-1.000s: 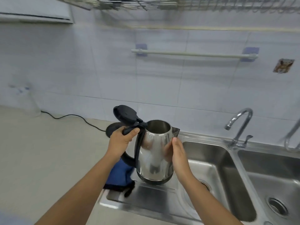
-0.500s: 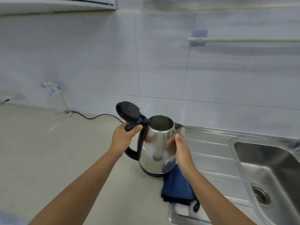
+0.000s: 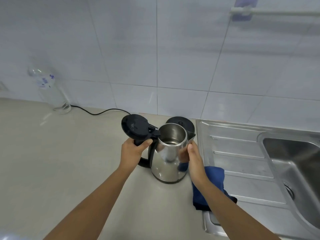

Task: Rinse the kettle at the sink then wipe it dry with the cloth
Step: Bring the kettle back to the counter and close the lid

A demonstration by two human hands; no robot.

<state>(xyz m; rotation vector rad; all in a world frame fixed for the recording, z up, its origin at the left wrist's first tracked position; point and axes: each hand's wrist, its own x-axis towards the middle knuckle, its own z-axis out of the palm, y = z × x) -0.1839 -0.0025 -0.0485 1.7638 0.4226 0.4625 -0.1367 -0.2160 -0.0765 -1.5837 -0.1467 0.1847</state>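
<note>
Over the worktop, both hands on the kettle, cloth just beside it

Nearest, the left hand (image 3: 134, 151) has its grip closed round the black handle, and the right hand (image 3: 194, 155) grips the steel side of the kettle (image 3: 168, 153), which sits on or just above the worktop (image 3: 69, 161) with its lid (image 3: 136, 129) flipped open. Partly under the right forearm, the cloth (image 3: 213, 179) lies across the edge of the drainboard (image 3: 239, 153). Behind the kettle is its base (image 3: 181, 123); the sink (image 3: 294, 161) is off to the right. Wiping looks next: set the kettle down flat, keep the handle held, and free the right hand for the cloth, working from the rim down
</note>
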